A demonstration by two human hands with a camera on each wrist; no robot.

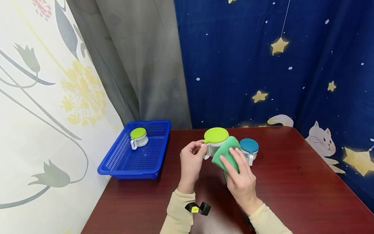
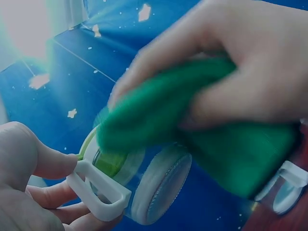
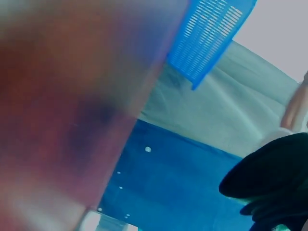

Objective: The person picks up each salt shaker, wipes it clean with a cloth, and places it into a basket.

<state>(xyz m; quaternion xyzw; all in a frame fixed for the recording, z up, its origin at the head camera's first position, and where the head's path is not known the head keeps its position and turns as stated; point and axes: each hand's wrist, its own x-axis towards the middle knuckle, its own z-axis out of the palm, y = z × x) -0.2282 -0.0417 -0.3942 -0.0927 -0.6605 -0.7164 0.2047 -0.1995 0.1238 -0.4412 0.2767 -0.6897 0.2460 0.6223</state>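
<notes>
The cloth (image 1: 228, 147) is green; the held jar (image 1: 214, 149) has a lime-green lid (image 1: 216, 135) and white handle (image 2: 114, 210). The basket (image 1: 128, 175) is blue, the desk (image 1: 292, 172) reddish brown, the sleeves (image 1: 180, 208) cream. Yellow stars (image 1: 279, 45) and white flecks (image 1: 290, 68) pattern the navy curtain (image 1: 230, 78).

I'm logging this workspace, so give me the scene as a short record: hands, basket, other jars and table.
Left hand: grips clear round jar with lime-green lid by its white handle
Right hand: holds green cloth up to that jar
Blue rectangular plastic basket: contains second lime-lidded jar
Table: glossy, reddish-brown
Round teal-lidded jar: white-handled, on the table, right of the held jar
</notes>
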